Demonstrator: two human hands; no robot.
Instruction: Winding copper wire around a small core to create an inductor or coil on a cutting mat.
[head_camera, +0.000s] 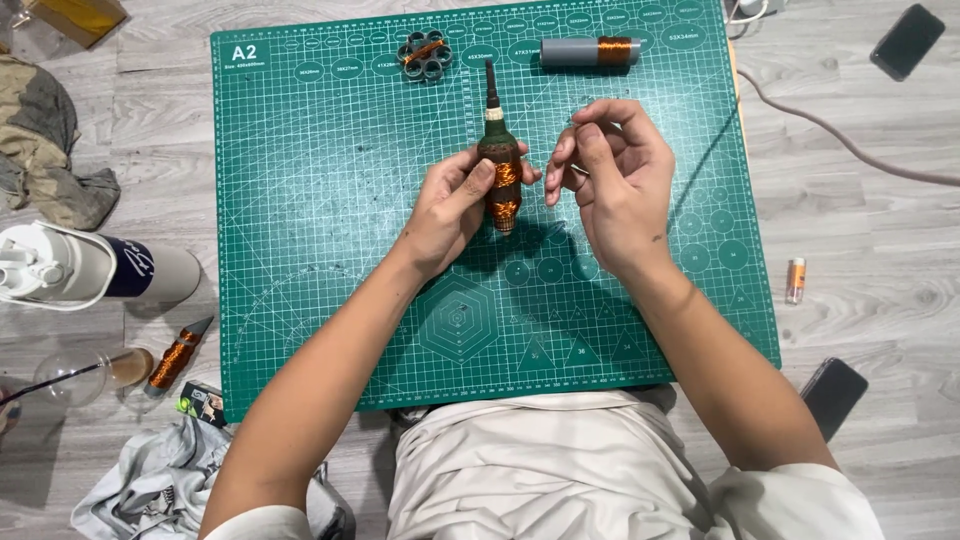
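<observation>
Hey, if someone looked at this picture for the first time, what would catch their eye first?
Most likely the big green cutting mat on the grey floor, and at its middle the left hand holding a dark, bottle-shaped piece wound with copper wire. The right hand pinches something fine beside it. At the mat's far edge lie a grey cylinder with a copper winding and a small flower-shaped ring.

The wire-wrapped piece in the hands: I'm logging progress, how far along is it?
The dark bottle-shaped piece already carries two copper wire bands. The left hand grips it while the right hand pinches something fine beside it, too thin to make out. Its neck and tip look bare.
</observation>
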